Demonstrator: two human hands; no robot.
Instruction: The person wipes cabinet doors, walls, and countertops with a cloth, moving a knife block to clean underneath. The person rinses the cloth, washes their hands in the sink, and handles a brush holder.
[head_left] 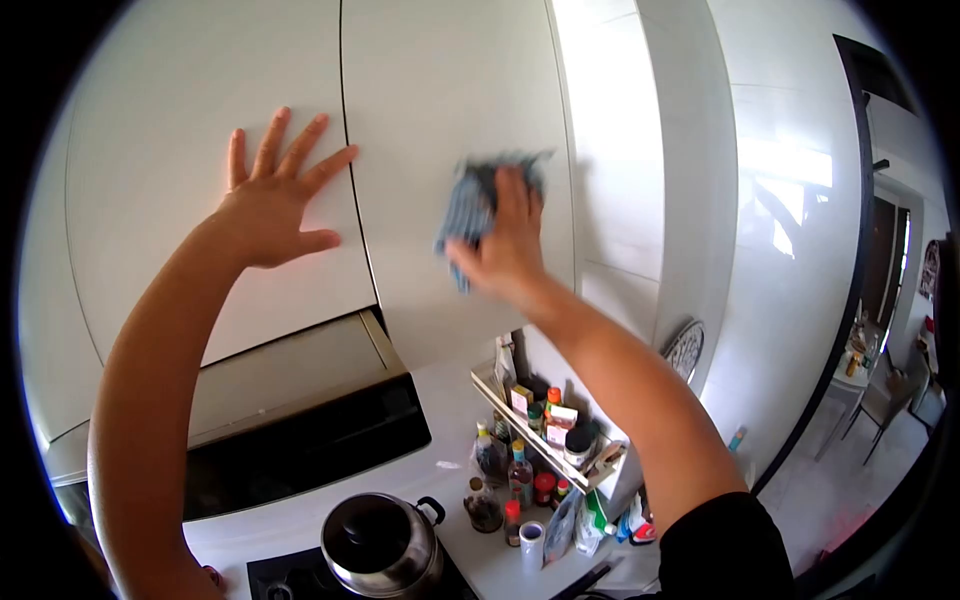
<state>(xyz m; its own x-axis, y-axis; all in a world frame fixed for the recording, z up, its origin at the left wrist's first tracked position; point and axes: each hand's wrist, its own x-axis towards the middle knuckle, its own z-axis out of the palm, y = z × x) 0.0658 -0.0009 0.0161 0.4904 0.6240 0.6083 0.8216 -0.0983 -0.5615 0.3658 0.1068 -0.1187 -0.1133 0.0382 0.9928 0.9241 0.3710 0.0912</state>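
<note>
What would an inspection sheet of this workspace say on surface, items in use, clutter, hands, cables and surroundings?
Surface: pale left door and right door, closed, with a dark seam between them.
Items in use: blue cloth, blurred, apparently against the right door.
Clutter: bottles below a crowded shelf; lidded pot on the stove.
Hands: left hand spread on the left door; right hand holding the cloth.
Cables: nothing seen.
Surroundings: black-fronted hood below the left door; glossy wall at right, chair beyond.
</note>
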